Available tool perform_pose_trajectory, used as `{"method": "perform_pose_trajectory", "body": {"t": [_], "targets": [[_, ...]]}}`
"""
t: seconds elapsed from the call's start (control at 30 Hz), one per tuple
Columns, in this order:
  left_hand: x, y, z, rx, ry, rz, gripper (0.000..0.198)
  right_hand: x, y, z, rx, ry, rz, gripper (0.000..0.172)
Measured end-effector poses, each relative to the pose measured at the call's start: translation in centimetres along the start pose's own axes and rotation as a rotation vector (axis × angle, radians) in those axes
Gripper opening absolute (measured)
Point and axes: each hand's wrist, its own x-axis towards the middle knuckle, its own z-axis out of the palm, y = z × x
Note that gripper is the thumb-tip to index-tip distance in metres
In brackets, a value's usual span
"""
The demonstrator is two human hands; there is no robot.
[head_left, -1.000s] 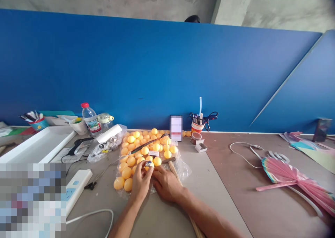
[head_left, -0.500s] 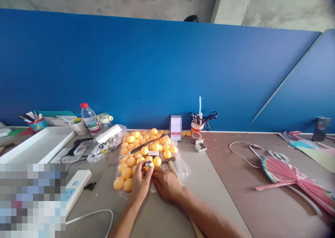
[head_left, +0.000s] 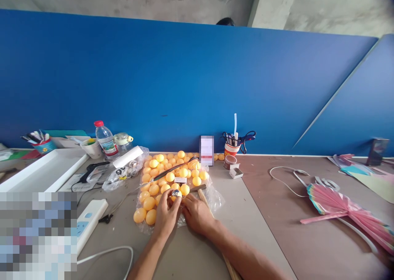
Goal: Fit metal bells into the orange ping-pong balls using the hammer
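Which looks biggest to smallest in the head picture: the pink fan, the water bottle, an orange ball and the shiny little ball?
1. pink fan, easily largest.
2. water bottle.
3 and 4. orange ball and the shiny little ball in the left hand: nearly alike, too close to rank.

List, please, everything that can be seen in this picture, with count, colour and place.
orange balls: many, orange, in the bag at the centre
bag: one, clear plastic, centre of the table
shiny piece: one, silvery, pinched above the bag's near edge
water bottle: one, clear with red cap, back left
pen cup: one, red and white, back centre
tray: one, white, far left
power strip: one, white, front left
fan: one, pink, right side
table: one, grey-brown
partition: one, blue, behind
left hand: holds the shiny piece
right hand: beside it, fingertips near the piece
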Motion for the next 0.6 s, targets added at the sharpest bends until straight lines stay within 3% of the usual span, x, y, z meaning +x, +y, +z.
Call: {"method": "perform_pose_trajectory", "body": {"t": [0.17,0.33,0.5,0.6], "targets": [[0.0,-0.1,0.1,0.028,-0.033,-0.017,0.041,0.2,-0.1,0.1,-0.041,-0.073,-0.012,0.023],[0.0,0.0,0.1,0.041,-0.012,0.01,0.04,0.1,0.0,0.3,-0.019,-0.024,0.015,0.021],[-0.1,0.7,0.0,0.043,-0.003,0.014,0.041,-0.2,-0.3,-0.2,-0.081,-0.032,-0.056,0.037],[-0.1,1.0,0.0,0.043,-0.007,0.006,0.042,-0.1,-0.4,-0.3,-0.106,-0.074,-0.071,0.036]]}}
